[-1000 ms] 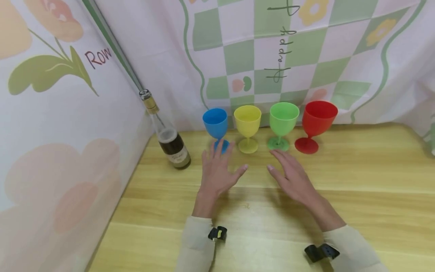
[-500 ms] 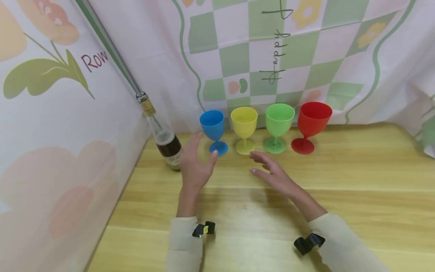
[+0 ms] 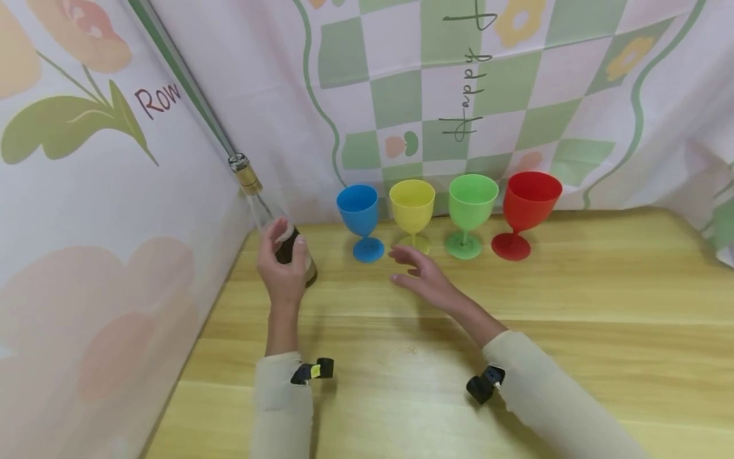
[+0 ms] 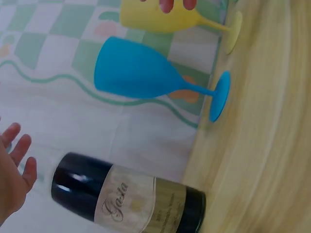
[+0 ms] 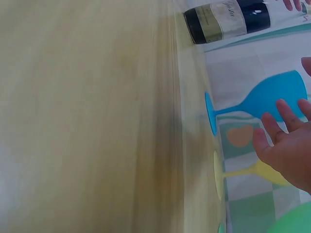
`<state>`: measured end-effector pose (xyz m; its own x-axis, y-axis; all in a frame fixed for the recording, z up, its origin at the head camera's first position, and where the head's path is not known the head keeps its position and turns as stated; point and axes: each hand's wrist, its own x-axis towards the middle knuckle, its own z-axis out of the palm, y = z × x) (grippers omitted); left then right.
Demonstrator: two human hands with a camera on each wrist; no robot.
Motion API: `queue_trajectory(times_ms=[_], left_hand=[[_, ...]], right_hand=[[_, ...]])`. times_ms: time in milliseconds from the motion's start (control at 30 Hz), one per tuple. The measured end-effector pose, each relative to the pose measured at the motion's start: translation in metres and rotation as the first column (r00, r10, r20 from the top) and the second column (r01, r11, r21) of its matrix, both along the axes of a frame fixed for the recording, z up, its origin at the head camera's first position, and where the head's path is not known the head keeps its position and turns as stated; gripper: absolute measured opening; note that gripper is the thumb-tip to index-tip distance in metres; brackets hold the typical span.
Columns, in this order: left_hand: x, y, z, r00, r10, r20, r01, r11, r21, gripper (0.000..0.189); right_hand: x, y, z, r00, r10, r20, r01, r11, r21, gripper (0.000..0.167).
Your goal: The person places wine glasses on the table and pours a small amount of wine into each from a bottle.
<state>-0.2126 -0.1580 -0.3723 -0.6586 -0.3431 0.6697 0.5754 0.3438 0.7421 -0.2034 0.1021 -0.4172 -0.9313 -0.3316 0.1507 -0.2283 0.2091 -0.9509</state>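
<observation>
Just now the left hand [image 3: 282, 264] has its fingers [image 3: 278, 231] loosely spread against the side of the bottle [image 3: 275, 233]; whether they grip it cannot be told. That bottle stands at the table's [image 3: 573, 306] back left corner. Palm down, the right hand [image 3: 423, 275] hovers with fingers [image 3: 401, 254] spread, near the blue cup [image 3: 360, 220] and the yellow cup [image 3: 411, 213].

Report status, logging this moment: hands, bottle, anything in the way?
Left hand at the dark glass wine bottle, fingers open in the wrist view. Right hand open, holding nothing. Blue plastic goblet close right of the bottle.
</observation>
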Motion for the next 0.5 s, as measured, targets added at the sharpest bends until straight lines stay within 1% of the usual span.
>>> queue_trajectory(times_ms=[67,167,233,333,400,467,500], left_hand=[[-0.002,-0.004,0.002,1.000,0.028,0.013,-0.028,0.998,0.051,0.042],[-0.005,-0.011,0.004,0.995,0.097,-0.009,-0.096,0.990,0.099,0.040],[-0.007,-0.014,0.005,0.988,0.152,-0.036,-0.148,0.983,0.105,0.040],[-0.010,-0.020,0.006,0.971,0.227,-0.071,-0.220,0.971,0.093,0.043],[-0.012,-0.025,0.008,0.964,0.258,-0.062,-0.253,0.965,0.075,0.048],[-0.013,-0.029,0.009,0.962,0.271,-0.025,-0.269,0.961,0.062,0.055],[-0.014,-0.030,0.010,0.963,0.268,0.004,-0.268,0.961,0.063,0.059]], right_hand=[[-0.005,-0.007,0.001,1.000,-0.002,0.004,0.002,1.000,-0.004,0.065],[-0.011,-0.016,0.001,1.000,-0.003,0.015,0.003,1.000,-0.018,0.067],[-0.013,-0.021,0.002,1.000,-0.008,0.023,0.008,1.000,-0.020,0.070],[-0.018,-0.027,0.002,0.999,-0.016,0.042,0.017,0.999,-0.029,0.074],[-0.020,-0.031,0.003,0.998,-0.021,0.056,0.023,0.999,-0.031,0.077],[-0.023,-0.035,0.003,0.997,-0.024,0.072,0.027,0.999,-0.035,0.081],[-0.025,-0.036,0.003,0.997,-0.026,0.077,0.029,0.999,-0.035,0.082]])
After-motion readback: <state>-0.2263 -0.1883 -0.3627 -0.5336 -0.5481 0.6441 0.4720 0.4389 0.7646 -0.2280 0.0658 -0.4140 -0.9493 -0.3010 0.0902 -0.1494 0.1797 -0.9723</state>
